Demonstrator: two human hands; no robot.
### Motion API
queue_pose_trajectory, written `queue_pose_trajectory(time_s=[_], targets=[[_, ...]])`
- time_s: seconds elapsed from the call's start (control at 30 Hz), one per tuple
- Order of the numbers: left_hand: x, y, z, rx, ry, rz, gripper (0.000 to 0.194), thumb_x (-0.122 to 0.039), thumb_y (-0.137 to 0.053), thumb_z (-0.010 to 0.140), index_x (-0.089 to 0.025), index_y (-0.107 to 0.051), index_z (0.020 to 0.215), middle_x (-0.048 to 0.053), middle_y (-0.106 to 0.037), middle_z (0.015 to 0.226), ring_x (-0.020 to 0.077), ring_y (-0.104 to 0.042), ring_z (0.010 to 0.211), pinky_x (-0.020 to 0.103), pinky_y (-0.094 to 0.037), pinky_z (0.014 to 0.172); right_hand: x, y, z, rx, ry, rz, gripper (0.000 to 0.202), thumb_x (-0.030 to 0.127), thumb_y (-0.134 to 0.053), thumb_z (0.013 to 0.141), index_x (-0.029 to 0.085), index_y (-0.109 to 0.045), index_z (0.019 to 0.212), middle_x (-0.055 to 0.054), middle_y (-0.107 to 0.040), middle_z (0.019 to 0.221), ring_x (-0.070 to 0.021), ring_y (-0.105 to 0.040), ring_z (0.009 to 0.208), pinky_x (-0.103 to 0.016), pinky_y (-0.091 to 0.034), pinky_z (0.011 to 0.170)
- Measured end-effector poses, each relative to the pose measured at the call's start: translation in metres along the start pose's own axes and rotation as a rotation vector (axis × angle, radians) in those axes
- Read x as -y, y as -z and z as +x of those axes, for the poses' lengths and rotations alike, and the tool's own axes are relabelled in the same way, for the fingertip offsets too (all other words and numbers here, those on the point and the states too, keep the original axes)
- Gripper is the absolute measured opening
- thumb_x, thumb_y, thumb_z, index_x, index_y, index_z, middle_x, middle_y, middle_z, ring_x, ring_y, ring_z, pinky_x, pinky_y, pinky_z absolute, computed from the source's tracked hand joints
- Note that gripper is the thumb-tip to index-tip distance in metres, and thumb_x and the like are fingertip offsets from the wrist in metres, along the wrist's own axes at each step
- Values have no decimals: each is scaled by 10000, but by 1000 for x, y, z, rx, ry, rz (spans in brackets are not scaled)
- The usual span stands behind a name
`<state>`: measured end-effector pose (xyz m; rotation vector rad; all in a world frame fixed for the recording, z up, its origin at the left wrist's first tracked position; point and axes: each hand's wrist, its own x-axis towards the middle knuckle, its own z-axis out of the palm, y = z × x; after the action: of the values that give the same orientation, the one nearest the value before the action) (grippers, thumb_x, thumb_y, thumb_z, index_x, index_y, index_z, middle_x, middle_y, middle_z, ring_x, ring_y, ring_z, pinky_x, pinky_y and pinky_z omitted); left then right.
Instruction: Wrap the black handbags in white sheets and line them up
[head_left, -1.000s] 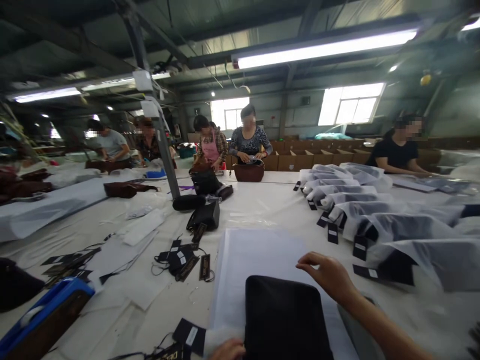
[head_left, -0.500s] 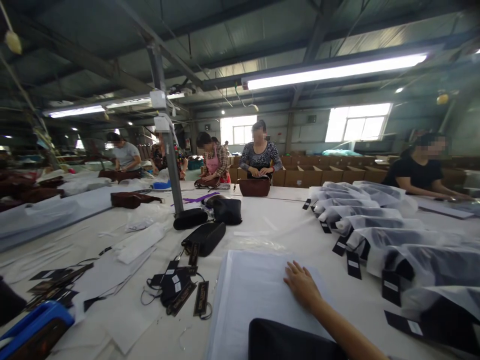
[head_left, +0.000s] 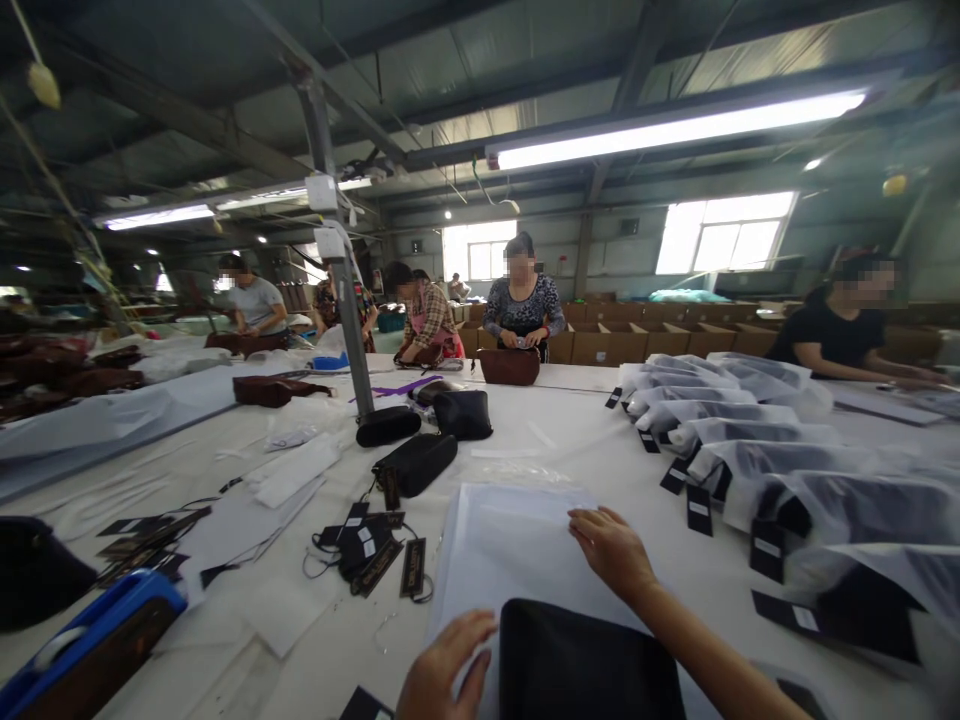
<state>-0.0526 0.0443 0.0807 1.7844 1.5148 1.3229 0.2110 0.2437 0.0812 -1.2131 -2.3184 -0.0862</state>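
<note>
A black pouch (head_left: 589, 660) lies at the bottom centre on a stack of translucent plastic bags (head_left: 517, 530). My right hand (head_left: 615, 560) is at the upper right of the stack, its fingers bent and close together on the top plastic bag; the thumb is largely hidden. My right forearm passes over the pouch's right side. Left of the pouch, my left hand (head_left: 450, 670) is open, thumb and fingers apart, holding nothing. Black hang tags with cords (head_left: 367, 550) lie to the left of the stack.
Bagged black pouches (head_left: 825, 500) line the right side, their tags sticking out. A blue tape dispenser (head_left: 97, 640) stands at lower left. More black pouches (head_left: 416, 465) lie near a metal post (head_left: 349, 330). Across the table a co-worker (head_left: 521, 300) handles a brown pouch (head_left: 510, 366).
My left hand has come into view beside the black pouch. My right hand's fingers went from spread flat to bent and closer together. The view has shifted slightly, showing more of the pouch.
</note>
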Motion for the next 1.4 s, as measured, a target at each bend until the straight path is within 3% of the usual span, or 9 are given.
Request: queue_pose_trajectory(time_s=[0.2,0.3,0.43,0.6,0.73,0.83,0.97,1.17,1.4], targets=[[-30,-3,96,136,-254,188,524,-429,-557,922,-290,-465,1418,75,-402,1523,276,-329,1419,467,-241,1179,42,45,-37,-156,198,-38,280,219,-489,950,313,-678,1133,4,-666,1253,-208,-648,1088,-464,-394,1094],[-52,-9,132,316,-274,305,597,-527,-501,928,-264,-403,1455,99,-339,1554,298,-242,1453,537,-97,1186,61,57,-62,-180,307,-121,301,178,-503,940,313,-664,1155,11,-633,1301,-197,-631,1128,-452,-397,1105],[-54,-16,145,650,-214,323,595,-621,-480,896,-233,-564,1340,134,-615,1321,339,-558,1233,502,-373,1065,82,63,-96,-181,388,-196,287,150,-526,919,296,-672,1118,5,-629,1305,-201,-632,1134,-444,-440,1078],[-41,-12,107,789,-248,265,558,-577,-581,864,-280,-566,1337,81,-702,1193,265,-672,1070,333,-509,916,99,73,-130,-186,387,-177,305,211,-597,893,299,-639,1182,18,-610,1330,-207,-629,1141,-415,-446,1075],[-46,-9,63,621,-334,266,588,-488,-750,763,-268,-607,1289,99,-604,1341,291,-559,1234,364,-438,1039,113,90,-136,-268,320,-214,545,234,-609,895,330,-458,1411,3,-541,1406,-230,-514,1287,-437,-287,1173],[-46,-16,33,471,-430,322,282,-301,-704,842,-259,-691,1121,72,-608,1335,257,-543,1250,365,-439,1053,124,100,-132,-224,239,-198,594,289,-612,902,356,-396,1451,-4,-480,1464,-269,-408,1369,-503,-131,1208],[-42,-32,-3,302,-540,419,114,-189,-594,906,-212,-702,878,32,-701,1177,226,-635,1120,382,-501,985,127,94,-138,-80,219,12,629,467,-727,799,303,-509,1366,-12,-673,1235,-269,-544,1235,-520,-31,1212],[-45,-35,-41,290,-611,464,159,-197,-537,946,-210,-659,1047,40,-720,1141,206,-678,1031,363,-551,897,122,73,-177,-35,183,28,280,112,-632,860,248,-663,1103,20,-731,926,-155,-673,865,-407,-288,1129],[-32,-21,-58,286,-705,522,242,-114,-488,952,-176,-647,1124,71,-713,1164,225,-661,1095,389,-561,913,131,75,-206,-169,237,-22,317,72,-469,937,196,-655,1162,-40,-712,1159,-183,-647,1089,-380,-445,1044]])
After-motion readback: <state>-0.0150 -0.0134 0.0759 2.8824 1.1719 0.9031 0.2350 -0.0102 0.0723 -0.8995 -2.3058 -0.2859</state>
